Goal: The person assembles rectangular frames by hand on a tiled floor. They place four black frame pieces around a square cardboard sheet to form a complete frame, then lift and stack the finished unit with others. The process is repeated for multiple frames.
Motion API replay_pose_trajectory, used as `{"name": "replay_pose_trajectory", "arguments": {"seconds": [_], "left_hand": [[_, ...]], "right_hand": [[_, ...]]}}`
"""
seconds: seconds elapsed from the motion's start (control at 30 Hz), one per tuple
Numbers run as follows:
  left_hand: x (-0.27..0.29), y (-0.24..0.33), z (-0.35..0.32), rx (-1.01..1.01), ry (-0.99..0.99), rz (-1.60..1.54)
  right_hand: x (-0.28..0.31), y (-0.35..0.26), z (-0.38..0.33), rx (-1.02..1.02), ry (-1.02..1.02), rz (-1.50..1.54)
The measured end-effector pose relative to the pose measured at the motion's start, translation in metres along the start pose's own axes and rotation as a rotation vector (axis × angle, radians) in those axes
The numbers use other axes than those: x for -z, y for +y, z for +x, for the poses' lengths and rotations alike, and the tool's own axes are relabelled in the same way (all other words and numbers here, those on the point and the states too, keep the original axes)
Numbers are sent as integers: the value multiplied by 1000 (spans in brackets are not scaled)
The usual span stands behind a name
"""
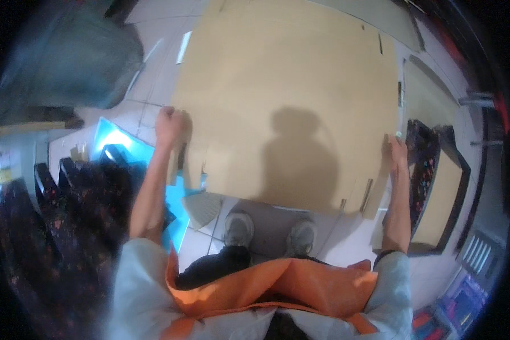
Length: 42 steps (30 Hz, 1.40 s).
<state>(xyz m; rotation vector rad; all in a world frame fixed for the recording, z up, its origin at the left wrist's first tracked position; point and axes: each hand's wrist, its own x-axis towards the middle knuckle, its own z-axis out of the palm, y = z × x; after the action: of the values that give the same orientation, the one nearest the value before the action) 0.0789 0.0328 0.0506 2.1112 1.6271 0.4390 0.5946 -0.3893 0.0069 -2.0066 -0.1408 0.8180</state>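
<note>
A large tan cardboard sheet [226, 79] spreads out in front of me above the tiled floor, with slots cut near its corners. My left hand [170, 126] is closed at its left edge, the fingers curled and partly out of sight. On the opposite edge, my right hand [398, 149] grips the cardboard, its fingertips partly hidden. Both arms reach forward, spanning the sheet's width. My head and shoulders cast a shadow on its surface. Narrow flaps hang at the near corners.
Dark patterned pieces [79, 209] are piled at my left beside a shiny blue sheet [178, 212]. A dark-edged cardboard piece [439, 198] lies at the right. A grey-green bulky object [85, 68] stands far left. My shoes [239, 228] are just below the near edge.
</note>
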Motion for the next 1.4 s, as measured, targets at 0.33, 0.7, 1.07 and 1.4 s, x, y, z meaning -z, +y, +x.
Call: {"name": "replay_pose_trajectory", "arguments": {"seconds": [0.33,0.7,1.07,1.4], "left_hand": [[-27,-52,0,133,-211,-328],[-34,-30,-28,43,-108,-248],[-42,-67,-18,142,-47,-489],[51,-16,-32,345,-507,-309]], "right_hand": [[5,-56,-47,-21,185,-57],[-9,-15,-42,107,221,-558],[15,24,-15,-48,237,-119],[41,-70,-111,-61,-210,-40]]}}
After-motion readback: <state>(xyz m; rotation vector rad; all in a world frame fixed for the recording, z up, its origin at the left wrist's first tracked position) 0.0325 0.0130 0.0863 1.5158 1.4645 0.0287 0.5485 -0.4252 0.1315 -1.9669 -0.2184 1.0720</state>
